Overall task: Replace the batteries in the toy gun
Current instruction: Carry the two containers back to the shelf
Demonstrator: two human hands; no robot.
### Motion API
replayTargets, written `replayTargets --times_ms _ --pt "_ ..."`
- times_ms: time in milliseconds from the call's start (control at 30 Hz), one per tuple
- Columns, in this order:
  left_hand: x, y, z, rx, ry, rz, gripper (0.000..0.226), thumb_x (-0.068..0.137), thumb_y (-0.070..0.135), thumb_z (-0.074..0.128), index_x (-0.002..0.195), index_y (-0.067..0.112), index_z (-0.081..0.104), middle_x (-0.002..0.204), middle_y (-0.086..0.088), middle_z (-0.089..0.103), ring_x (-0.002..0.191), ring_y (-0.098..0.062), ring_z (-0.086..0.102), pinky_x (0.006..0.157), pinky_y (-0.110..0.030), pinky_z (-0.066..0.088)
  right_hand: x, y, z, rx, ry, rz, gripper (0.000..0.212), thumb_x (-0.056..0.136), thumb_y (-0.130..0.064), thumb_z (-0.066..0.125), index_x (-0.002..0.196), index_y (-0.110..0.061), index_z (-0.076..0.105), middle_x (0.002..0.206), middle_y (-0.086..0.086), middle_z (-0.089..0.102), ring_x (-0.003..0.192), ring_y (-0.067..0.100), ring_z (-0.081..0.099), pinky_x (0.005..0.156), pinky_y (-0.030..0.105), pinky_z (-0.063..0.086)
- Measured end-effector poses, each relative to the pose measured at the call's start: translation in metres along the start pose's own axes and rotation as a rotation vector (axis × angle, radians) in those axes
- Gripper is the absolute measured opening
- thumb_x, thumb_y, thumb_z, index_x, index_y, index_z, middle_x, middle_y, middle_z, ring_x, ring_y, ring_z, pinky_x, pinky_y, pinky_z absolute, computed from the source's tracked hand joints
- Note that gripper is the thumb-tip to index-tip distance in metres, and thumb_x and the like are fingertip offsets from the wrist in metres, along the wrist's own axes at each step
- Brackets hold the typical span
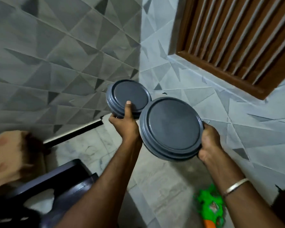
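The toy gun (210, 209) is down on the floor (163, 183) near the bottom edge of the view, bright green plastic with an orange bit at its lower end, partly hidden behind the right forearm and blurry enough that I can't make out much detail on it. Neither hand is anywhere near it, both are raised up well above it. The right hand (210, 143) has its grip wrapped around the edge of the larger container (171, 129), a round dark grey-blue thing with a flat lid facing the camera, fingers curled on its right rim. The left hand (124, 123) has its grip on the smaller container (128, 97), same colour and shape, thumb pressed flat on the lid and the rest of the fingers underneath out of sight. The two containers sit just beside each other, the big one overlapping the small one's lower right edge from this angle, can't tell if they actually touch. There's a thin metal bangle (234, 186) on the right wrist. Behind it all is a wall (56, 55) of grey tiles with a triangle pattern, and a brown wooden window (240, 40) with vertical bars up in the top right. Bottom left there's a dark chair (69, 181) and a blurry tan cloth (8, 155) with reddish spots.
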State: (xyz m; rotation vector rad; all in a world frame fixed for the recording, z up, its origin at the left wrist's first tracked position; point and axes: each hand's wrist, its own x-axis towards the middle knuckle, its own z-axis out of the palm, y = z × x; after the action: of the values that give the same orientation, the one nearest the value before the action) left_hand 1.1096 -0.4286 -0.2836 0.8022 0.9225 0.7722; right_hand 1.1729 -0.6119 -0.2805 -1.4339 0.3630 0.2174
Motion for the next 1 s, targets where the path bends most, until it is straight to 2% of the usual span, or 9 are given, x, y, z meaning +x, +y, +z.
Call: replayTargets --times_ms 133,267,367,467,600,667,800,1000 --pt "-0.009 0.032 -0.068 -0.071 0.088 0.076 0.062 0.083 0.045 0.077 0.127 0.016 0.044 0.121 -0.004 0.064 0.106 -0.021 0.067 0.099 -0.044 0.054 -0.045 0.016 0.027 -0.032 -0.149 -0.035 0.018 0.089 -0.013 0.054 0.082 -0.012 0.07 0.076 0.006 0.068 0.075 0.024 0.061 0.067 0.035 0.05" --pt "-0.048 0.057 -0.139 -0.102 0.188 0.153 0.059 0.085 0.041 0.076 0.127 0.013 0.046 0.122 -0.005 0.064 0.105 -0.02 0.067 0.098 -0.04 0.054 -0.109 0.033 0.031 -0.029 -0.272 -0.001 0.021 0.087 -0.015 0.054 0.072 -0.014 0.068 0.071 0.004 0.068 0.074 0.025 0.06 0.069 0.037 0.049" --pt "-0.081 0.066 -0.184 -0.1 0.249 0.181 0.056 0.086 0.037 0.076 0.126 0.011 0.046 0.122 -0.005 0.064 0.106 -0.021 0.066 0.096 -0.036 0.053 -0.156 0.046 0.019 -0.05 -0.328 0.018 0.021 0.089 -0.015 0.052 0.074 -0.016 0.067 0.07 0.003 0.066 0.069 0.024 0.058 0.066 0.036 0.047" --pt "-0.109 0.068 -0.217 -0.109 0.243 0.163 0.051 0.088 0.034 0.074 0.123 0.009 0.045 0.121 -0.007 0.063 0.104 -0.021 0.065 0.09 -0.034 0.052 -0.194 0.056 0.002 -0.033 -0.338 0.021 0.02 0.091 -0.015 0.051 0.078 -0.016 0.067 0.075 0.005 0.065 0.07 0.024 0.058 0.063 0.035 0.047" --pt "-0.131 0.072 -0.249 -0.174 0.231 0.144 0.059 0.086 0.031 0.077 0.128 0.005 0.045 0.124 -0.012 0.063 0.108 -0.025 0.066 0.097 -0.044 0.055 -0.229 0.061 -0.016 -0.038 -0.368 0.043 0.019 0.091 -0.016 0.051 0.081 -0.017 0.067 0.076 0.007 0.066 0.073 0.026 0.059 0.065 0.035 0.048" --pt "-0.136 0.075 -0.261 -0.21 0.233 0.136 0.059 0.084 0.03 0.078 0.128 0.006 0.046 0.122 -0.012 0.064 0.107 -0.026 0.068 0.095 -0.048 0.056 -0.242 0.058 -0.022 -0.036 -0.386 0.038 0.019 0.09 -0.016 0.051 0.08 -0.017 0.068 0.075 0.006 0.067 0.071 0.026 0.06 0.065 0.035 0.049" --pt "-0.141 0.092 -0.295 -0.273 0.196 0.175 0.056 0.083 0.025 0.08 0.127 0.004 0.051 0.121 -0.014 0.068 0.105 -0.026 0.071 0.08 -0.035 0.061 -0.273 0.054 -0.019 -0.006 -0.41 0.028 0.021 0.09 -0.012 0.048 0.074 -0.017 0.062 0.071 0.004 0.062 0.063 0.022 0.055 0.06 0.03 0.046" --pt "-0.138 0.126 -0.361 -0.299 0.229 0.196 0.063 0.079 0.026 0.083 0.127 0.004 0.049 0.12 -0.015 0.068 0.103 -0.028 0.071 0.089 -0.046 0.06 -0.329 0.074 0.009 -0.017 -0.452 0.033 0.023 0.09 -0.011 0.047 0.074 -0.015 0.064 0.074 0.006 0.064 0.066 0.024 0.057 0.065 0.033 0.049"
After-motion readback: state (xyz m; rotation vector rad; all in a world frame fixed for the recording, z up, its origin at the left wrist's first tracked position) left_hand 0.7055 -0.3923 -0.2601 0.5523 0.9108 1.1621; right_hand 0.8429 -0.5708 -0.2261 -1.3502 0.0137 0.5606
